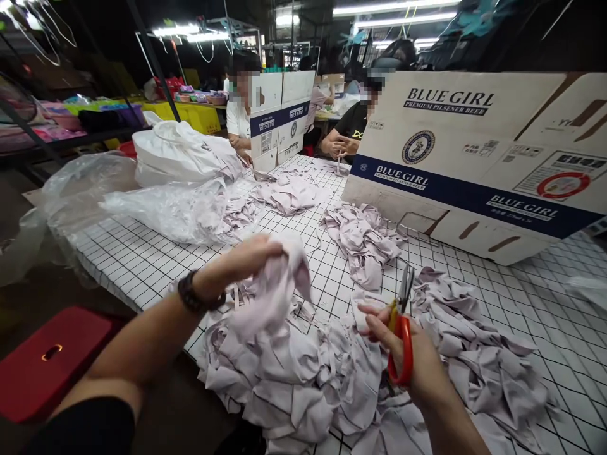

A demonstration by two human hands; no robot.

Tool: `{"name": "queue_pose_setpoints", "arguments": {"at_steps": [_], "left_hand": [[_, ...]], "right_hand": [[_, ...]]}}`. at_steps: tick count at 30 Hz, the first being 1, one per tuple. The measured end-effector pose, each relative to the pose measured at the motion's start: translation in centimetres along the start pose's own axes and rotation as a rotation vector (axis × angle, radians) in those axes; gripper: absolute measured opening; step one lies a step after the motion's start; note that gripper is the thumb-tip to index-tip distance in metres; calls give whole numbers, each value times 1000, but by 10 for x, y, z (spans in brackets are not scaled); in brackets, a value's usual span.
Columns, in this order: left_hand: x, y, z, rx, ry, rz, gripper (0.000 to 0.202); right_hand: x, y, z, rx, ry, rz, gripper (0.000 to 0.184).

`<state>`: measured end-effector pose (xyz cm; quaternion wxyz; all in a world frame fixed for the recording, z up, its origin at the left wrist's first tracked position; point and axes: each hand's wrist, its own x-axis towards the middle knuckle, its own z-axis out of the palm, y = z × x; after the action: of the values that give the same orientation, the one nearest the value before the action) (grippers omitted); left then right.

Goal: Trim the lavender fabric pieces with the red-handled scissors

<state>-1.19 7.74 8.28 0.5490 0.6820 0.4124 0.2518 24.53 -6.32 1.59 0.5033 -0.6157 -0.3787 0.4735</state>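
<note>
My left hand (pixel 256 256), with a dark bracelet at the wrist, is closed on a pale mauve fabric piece (pixel 279 287), which is blurred by motion and hangs above a heap of similar fabric pieces (pixel 284 379). In my right hand (pixel 417 354) is a pair of scissors (pixel 402 366) with red handles, its blades pointing up and away from me. The thumb and fingers of that hand are partly spread around the handles. Another fabric pile (pixel 474 341) lies to the right of the scissors, and a smaller one (pixel 363 240) sits farther back.
A large beer carton (pixel 455 145) stands on the gridded table (pixel 327 291) at the right, with a smaller carton (pixel 279 120) at the back. Clear plastic bags (pixel 161 208) and a white sack (pixel 175 151) lie left. Two people (pixel 241 114) sit across. A red stool (pixel 57 360) is lower left.
</note>
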Motion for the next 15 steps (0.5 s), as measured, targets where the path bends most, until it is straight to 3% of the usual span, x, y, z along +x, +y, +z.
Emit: {"name": "queue_pose_setpoints", "arguments": {"at_steps": [4, 5, 7, 10, 15], "left_hand": [[101, 52, -45, 80, 467, 123, 21], [124, 58, -52, 139, 510, 114, 20], [156, 55, -57, 252, 479, 37, 20], [167, 17, -41, 336, 331, -123, 27], [128, -71, -1, 374, 130, -352, 32]], "right_hand": [[-3, 28, -10, 5, -59, 92, 37], [-3, 34, -12, 12, -39, 99, 37], [-4, 43, -17, 19, 2, 99, 39], [-2, 53, -23, 12, 48, 106, 41], [-1, 66, -26, 31, 43, 121, 41]]}}
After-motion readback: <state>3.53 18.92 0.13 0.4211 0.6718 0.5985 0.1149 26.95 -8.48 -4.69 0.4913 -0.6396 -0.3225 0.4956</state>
